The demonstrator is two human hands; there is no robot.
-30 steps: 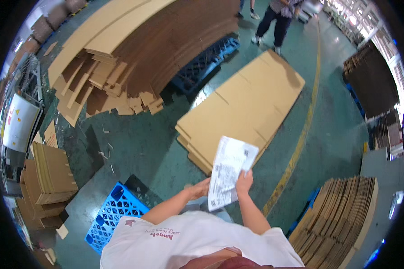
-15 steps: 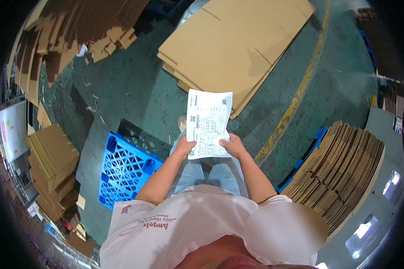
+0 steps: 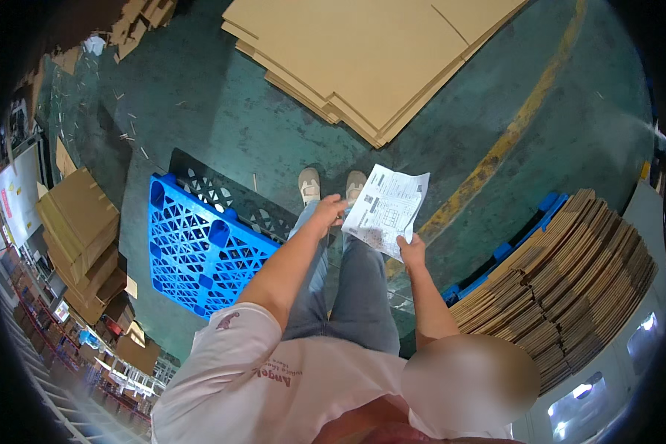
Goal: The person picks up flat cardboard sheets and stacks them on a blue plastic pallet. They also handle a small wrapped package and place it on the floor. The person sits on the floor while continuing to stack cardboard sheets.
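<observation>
Cardboard sheets [image 3: 377, 63] cut off @ top edge. Print on paper [image 3: 388, 207] too sm. to read. R-side pallet [image 3: 505, 250] partly hidden by cardboard stack [image 3: 562, 296]. Blurry patch [image 3: 470, 388] covers pt. of shirt [image 3: 274, 403].

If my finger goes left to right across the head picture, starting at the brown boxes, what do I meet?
Brown boxes → blue pallet → left hand → white printed paper → big cardboard stack.
</observation>
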